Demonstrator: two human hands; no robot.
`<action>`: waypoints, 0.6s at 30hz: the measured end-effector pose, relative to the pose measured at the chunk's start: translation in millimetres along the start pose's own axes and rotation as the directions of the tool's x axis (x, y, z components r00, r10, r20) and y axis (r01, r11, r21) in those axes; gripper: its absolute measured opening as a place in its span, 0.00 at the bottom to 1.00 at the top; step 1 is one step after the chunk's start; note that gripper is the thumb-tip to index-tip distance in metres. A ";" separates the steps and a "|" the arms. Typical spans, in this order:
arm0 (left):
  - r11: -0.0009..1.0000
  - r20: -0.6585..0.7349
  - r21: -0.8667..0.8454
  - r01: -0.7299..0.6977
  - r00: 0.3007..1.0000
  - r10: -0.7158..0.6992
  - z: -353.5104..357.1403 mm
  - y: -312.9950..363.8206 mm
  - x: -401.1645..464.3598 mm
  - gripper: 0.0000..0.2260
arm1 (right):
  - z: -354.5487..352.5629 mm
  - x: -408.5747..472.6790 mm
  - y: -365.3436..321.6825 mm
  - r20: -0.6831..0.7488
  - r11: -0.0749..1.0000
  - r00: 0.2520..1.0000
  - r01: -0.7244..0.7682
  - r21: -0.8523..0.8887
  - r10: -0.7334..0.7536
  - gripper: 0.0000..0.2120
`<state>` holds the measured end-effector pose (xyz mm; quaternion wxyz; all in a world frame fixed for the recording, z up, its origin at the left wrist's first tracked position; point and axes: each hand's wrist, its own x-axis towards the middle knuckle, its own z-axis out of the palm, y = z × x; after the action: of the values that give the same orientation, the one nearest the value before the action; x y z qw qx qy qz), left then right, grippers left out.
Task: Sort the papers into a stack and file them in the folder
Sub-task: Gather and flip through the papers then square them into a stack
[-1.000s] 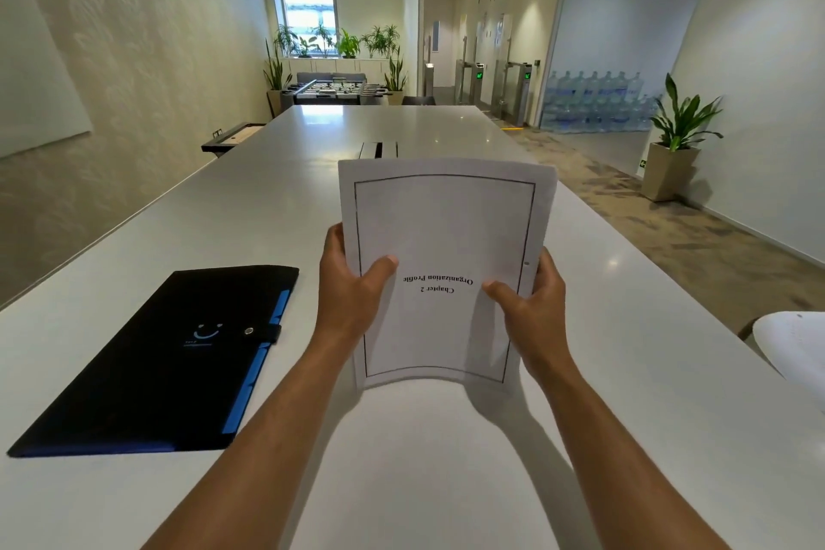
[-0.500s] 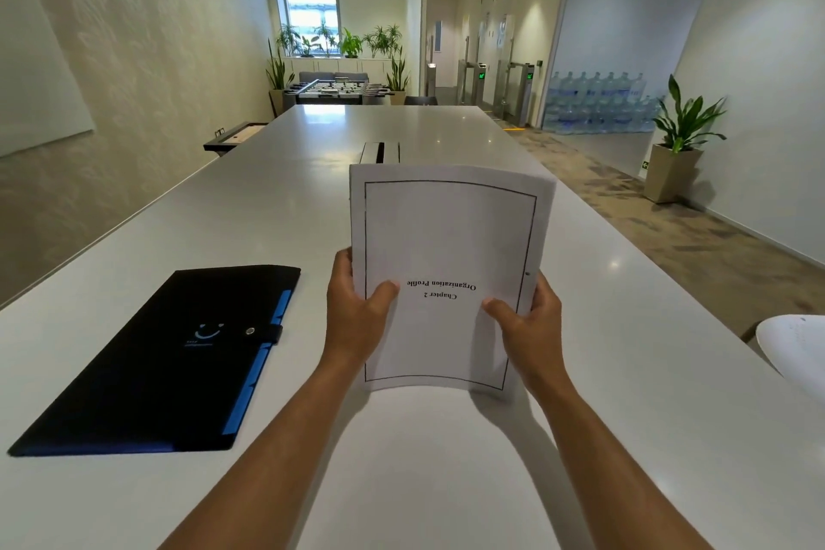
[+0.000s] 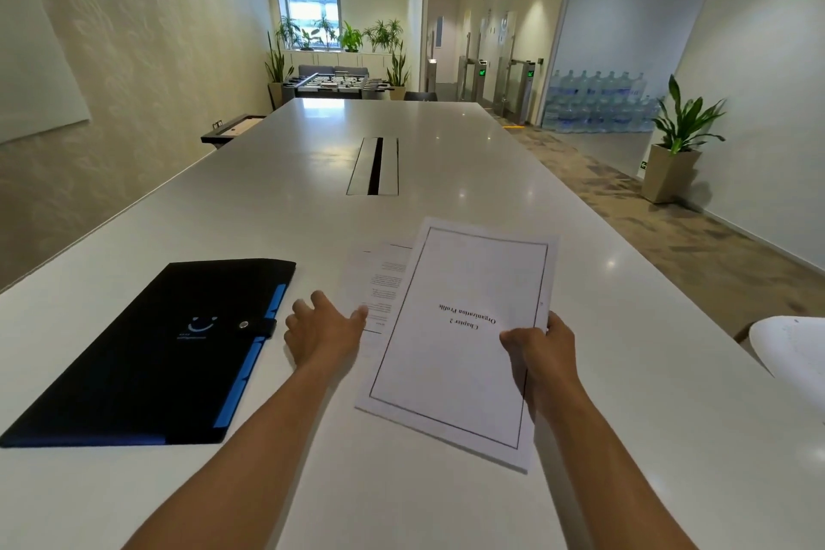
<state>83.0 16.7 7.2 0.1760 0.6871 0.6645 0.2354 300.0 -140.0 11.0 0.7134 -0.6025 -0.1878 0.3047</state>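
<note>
Hands [image 3: 542, 344] on papers [image 3: 460, 339], folder [image 3: 152, 353] closed

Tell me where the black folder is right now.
The black folder lies closed and flat on the white table, at the left of the head view, just left of the left hand.

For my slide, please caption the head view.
Right hand holds papers; left hand beside closed black folder.
</note>
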 end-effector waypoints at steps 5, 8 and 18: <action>0.974 -0.031 0.208 -0.088 0.995 0.097 11.8 -1.6 -1.3 0.39 | -8.1 8.5 26.5 -0.073 0.975 0.990 -0.136 -0.174 0.125 0.25; 0.950 -0.018 0.294 -0.104 0.993 0.114 14.7 0.6 -0.7 0.40 | -9.3 12.9 29.6 -0.057 0.943 0.988 -0.155 -0.294 0.145 0.20; 0.987 0.226 0.161 0.010 0.973 -0.046 0.6 18.1 21.9 0.42 | -10.3 18.2 32.2 -0.043 0.922 0.989 -0.146 -0.359 0.140 0.20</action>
<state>98.5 37.6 18.7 0.1994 0.7119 0.6661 0.0986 313.4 -132.8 -24.2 0.5679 -0.7378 -0.1905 0.3112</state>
